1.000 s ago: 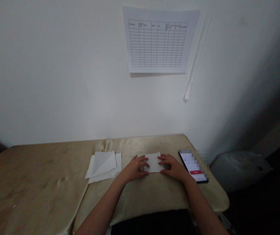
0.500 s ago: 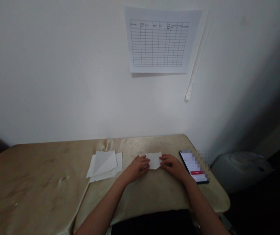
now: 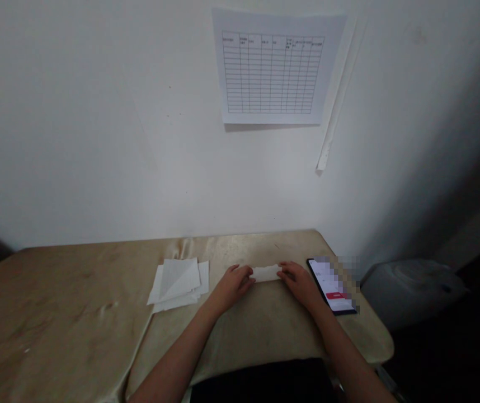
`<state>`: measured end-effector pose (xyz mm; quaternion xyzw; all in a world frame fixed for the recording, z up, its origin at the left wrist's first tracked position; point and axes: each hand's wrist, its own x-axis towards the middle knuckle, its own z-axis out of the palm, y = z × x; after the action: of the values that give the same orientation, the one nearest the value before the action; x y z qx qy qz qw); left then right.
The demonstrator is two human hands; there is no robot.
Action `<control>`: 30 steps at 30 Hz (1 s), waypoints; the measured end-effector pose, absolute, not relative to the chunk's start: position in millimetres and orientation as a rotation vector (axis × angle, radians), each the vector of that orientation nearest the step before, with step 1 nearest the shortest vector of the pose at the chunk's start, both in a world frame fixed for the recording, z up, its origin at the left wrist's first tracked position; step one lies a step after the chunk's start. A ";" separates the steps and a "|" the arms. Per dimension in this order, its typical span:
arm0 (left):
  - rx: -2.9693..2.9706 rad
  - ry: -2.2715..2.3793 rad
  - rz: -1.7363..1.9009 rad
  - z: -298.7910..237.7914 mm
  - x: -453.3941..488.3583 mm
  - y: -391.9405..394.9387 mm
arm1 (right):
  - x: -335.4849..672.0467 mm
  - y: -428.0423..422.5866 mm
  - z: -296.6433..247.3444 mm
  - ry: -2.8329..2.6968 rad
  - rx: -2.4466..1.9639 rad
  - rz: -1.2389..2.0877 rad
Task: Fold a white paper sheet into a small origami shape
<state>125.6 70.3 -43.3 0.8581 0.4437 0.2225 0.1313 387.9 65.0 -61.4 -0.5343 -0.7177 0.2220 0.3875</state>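
Head view: the left hand (image 3: 235, 284) and the right hand (image 3: 297, 281), fingers curled nearly closed, pinch opposite ends of a narrow paper (image 3: 266, 273), apparently to hold it straight. It is between loose sheets (image 3: 180, 279) and a phone (image 3: 326, 288) on a tan, creased table (image 3: 260, 330), against a pale wall (image 3: 97, 123) bearing a printed chart (image 3: 271, 73).

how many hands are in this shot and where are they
2. The left hand is at the left end of the narrow white paper, and the right hand is at its right end. Some fingers are partly hidden.
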 end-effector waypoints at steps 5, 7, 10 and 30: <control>2.406 1.287 0.792 -45.1 129.6 67.3 | 382.0 67.4 -65.2 -1.802 -1.440 0.444; 2.412 1.283 0.807 -49.5 131.1 68.5 | 378.2 67.8 -66.5 -1.845 -1.489 0.377; 2.480 1.248 0.776 -56.1 131.4 70.8 | 372.7 67.0 -68.0 -1.927 -1.537 0.221; 2.666 1.306 0.596 -56.2 125.0 68.5 | 380.6 60.3 -56.1 -1.987 -1.468 0.229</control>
<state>125.0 68.5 -56.2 0.8790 0.4308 0.1964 0.0567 380.6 60.3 -56.1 -0.5596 -0.7576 0.0875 0.3243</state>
